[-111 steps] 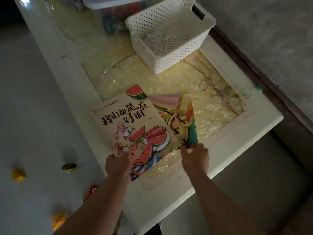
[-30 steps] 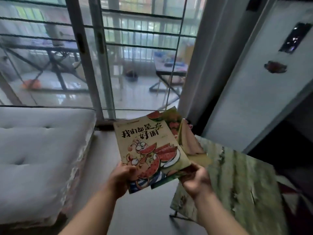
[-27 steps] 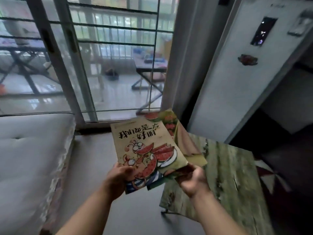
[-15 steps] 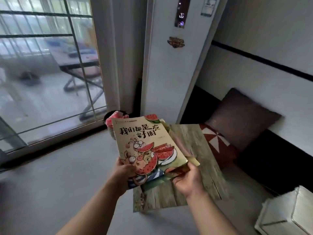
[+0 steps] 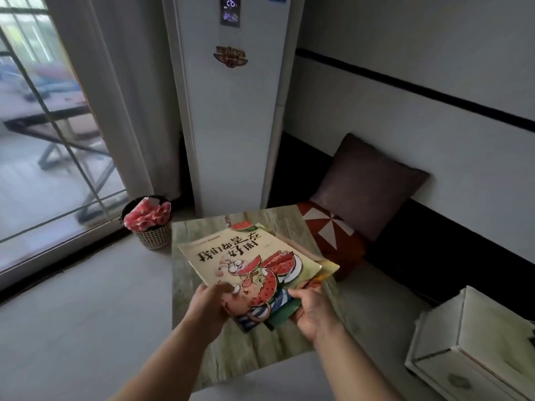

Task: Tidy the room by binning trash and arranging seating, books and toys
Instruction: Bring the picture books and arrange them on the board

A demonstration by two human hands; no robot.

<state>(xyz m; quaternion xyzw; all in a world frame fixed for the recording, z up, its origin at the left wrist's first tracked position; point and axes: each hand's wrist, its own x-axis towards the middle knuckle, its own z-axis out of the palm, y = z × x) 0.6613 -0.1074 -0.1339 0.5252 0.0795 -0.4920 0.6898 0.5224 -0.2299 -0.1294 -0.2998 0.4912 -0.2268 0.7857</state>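
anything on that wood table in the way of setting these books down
Nothing visible. The books, held by the left hand and right hand, hang over the wooden table. No object shows on its top, though the patch under books and hands is hidden.

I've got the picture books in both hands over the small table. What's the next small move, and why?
Probably lower the picture books flat onto the small table and let go. The left hand and right hand both grip the stack by its near edge, the stack hangs over the tabletop, and bare surface shows around it.
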